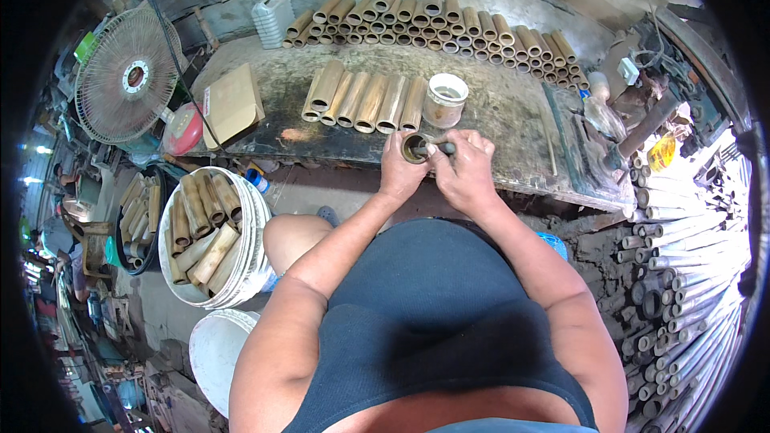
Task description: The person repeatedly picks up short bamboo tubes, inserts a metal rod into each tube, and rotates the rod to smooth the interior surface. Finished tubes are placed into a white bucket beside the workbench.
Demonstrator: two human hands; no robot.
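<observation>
Both forearms enter from the lower edge and converge toward the centre. The left hand (399, 167) is curled with fingers closed in a grip, thumb uppermost. The right hand (464, 170) sits just beside it, fingers flexed and pinched closed, knuckles facing up.

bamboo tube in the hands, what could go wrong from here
The left hand grips the bamboo tube right at its open mouth, where the right hand works a dark tool; a slip could jab the fingers. The white cup stands just behind, so a jerk might knock it over. The tube is held at the workbench edge and could drop.
</observation>
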